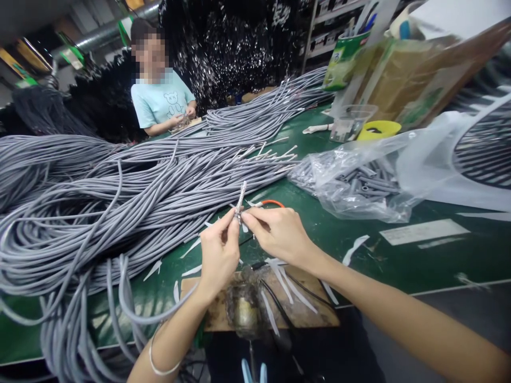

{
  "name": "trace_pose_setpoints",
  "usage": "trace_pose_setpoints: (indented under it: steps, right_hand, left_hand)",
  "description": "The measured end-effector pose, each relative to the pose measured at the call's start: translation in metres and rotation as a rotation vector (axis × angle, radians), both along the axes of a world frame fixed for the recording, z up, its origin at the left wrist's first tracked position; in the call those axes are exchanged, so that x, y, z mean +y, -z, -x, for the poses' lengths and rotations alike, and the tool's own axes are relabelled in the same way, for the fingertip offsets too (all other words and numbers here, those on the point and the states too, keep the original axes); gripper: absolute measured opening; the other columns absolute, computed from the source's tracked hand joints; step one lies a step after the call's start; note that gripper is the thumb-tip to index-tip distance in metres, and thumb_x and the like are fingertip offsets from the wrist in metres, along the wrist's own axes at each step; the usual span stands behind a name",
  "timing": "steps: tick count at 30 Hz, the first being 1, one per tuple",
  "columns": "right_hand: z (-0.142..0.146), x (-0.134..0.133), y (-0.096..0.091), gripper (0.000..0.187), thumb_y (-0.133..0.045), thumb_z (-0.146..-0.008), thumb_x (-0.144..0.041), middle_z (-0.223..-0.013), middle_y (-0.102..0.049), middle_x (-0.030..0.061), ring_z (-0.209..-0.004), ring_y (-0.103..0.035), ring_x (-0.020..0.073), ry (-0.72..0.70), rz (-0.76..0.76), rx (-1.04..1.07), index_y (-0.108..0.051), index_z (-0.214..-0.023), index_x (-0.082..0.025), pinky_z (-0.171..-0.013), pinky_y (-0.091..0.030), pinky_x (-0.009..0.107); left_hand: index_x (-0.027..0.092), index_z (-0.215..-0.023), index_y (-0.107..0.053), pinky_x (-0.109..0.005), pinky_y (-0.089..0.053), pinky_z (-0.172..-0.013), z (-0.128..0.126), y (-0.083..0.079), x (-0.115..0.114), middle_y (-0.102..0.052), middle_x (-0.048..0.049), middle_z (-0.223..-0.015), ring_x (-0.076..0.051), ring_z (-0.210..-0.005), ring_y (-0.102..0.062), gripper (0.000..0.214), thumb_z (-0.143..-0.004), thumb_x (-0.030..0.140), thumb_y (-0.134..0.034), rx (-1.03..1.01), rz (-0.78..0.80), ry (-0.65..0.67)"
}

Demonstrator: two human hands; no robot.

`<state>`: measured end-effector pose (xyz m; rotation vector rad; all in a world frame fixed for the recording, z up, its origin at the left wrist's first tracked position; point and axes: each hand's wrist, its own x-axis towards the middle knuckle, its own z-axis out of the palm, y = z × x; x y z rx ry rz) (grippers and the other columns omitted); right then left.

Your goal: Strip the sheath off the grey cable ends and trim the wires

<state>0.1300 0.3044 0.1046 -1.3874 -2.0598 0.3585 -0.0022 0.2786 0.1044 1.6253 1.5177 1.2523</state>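
Observation:
Near the middle of the head view, my left hand [221, 247] pinches a cable end [241, 196] with a silvery braided shield, its tip pointing up. My right hand [281, 234] meets it there, thumb and forefinger closed on the lower part of the same braid. The exact spot between the fingertips is partly hidden. Just behind my right fingers lies an orange wire [273, 202]. A grey cable [159, 317] runs down past my left wrist. Below the hands, a small grimy metal device [244, 311] sits on a wooden board [211, 319].
Large bundles of grey cable [120, 207] cover the left of the green table [335, 239]. A plastic bag [355, 178] of grey tubes, a yellow lid [379, 130] and a fan [485, 143] stand right. Tool handles [254, 372] show below. A person [163, 103] works opposite.

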Motion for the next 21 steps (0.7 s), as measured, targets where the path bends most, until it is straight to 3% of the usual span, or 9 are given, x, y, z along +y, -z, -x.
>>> trace_pose_setpoints:
  steps: [4,9,11,15,21]
  right_hand:
    - [0.0,0.0,0.003,0.042,-0.035,-0.089,-0.037,-0.047,-0.054,-0.0005,-0.043,-0.042,0.0096,-0.015,-0.046,0.07,-0.06,-0.061,-0.018,-0.05,-0.023,0.022]
    - [0.003,-0.003,0.01,0.042,-0.036,-0.09,-0.032,-0.047,-0.055,0.0007,-0.045,-0.046,0.0094,0.027,-0.31,0.036,-0.063,-0.061,-0.017,-0.05,-0.023,0.022]
    - [0.004,-0.003,0.011,0.041,-0.037,-0.09,-0.03,-0.049,-0.058,0.0011,-0.046,-0.048,0.0093,0.044,-0.376,-0.002,-0.064,-0.062,-0.017,-0.05,-0.023,0.022]
    - [0.003,-0.003,0.008,0.039,-0.04,-0.09,-0.031,-0.048,-0.058,-0.0003,-0.045,-0.049,0.0093,0.09,-0.425,-0.042,-0.063,-0.062,-0.018,-0.048,-0.021,0.022]
    - [0.001,-0.002,0.006,0.035,-0.044,-0.089,-0.029,-0.044,-0.053,-0.0024,-0.044,-0.047,0.0086,0.08,-0.516,0.028,-0.064,-0.063,-0.017,-0.047,-0.024,0.021]
  left_hand:
    - [0.014,-0.108,-0.068,-0.023,-0.043,-0.055,0.0,-0.001,0.0,-0.063,-0.0033,-0.066,-0.014,-0.061,-0.055,0.037,-0.085,0.035,-0.047,-0.003,-0.008,0.021]
    - [0.012,-0.105,-0.069,-0.02,-0.03,-0.041,0.004,0.001,0.005,-0.06,-0.0005,-0.058,-0.008,-0.043,-0.039,0.037,-0.082,0.036,-0.051,-0.055,0.025,0.044]
    - [0.01,-0.101,-0.07,-0.02,-0.031,-0.04,0.005,0.0,0.007,-0.059,-0.0006,-0.056,-0.008,-0.042,-0.041,0.036,-0.081,0.034,-0.051,-0.067,0.012,0.047]
    - [0.011,-0.091,-0.073,-0.021,-0.039,-0.046,0.006,-0.004,0.007,-0.062,-0.0027,-0.057,-0.012,-0.05,-0.053,0.03,-0.08,0.031,-0.053,0.027,-0.116,-0.059]
    - [0.012,-0.092,-0.072,-0.021,-0.038,-0.047,0.007,-0.001,0.003,-0.065,-0.0028,-0.061,-0.009,-0.046,-0.047,0.028,-0.083,0.029,-0.051,0.195,-0.223,-0.09]
